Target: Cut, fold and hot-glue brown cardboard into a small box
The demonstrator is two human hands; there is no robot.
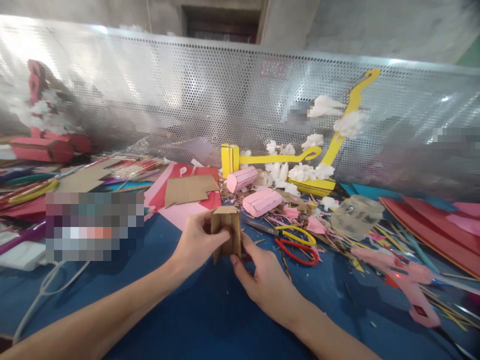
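Between my two hands stands a small folded cardboard box [227, 215], brown, with its near side open. My left hand [197, 240] grips its left wall, the thumb reaching across into the hollow. On the other side my right hand [262, 272] pinches the lower right edge between thumb and fingers. Just right of the box lie scissors [296, 242] with one yellow and one red handle loop. Behind them rest two pink paper-covered blocks, the nearer pink block [262, 201] and the farther pink block [242, 179].
A pink glue gun [403, 280] lies at right near a clear plastic container [356, 217] and red sheets [431, 230]. Yellow paper shapes [230, 160] with white tufts stand before a perforated metal panel [168, 100]. Flat cardboard [191, 190] and a white cable [45, 287] lie left.
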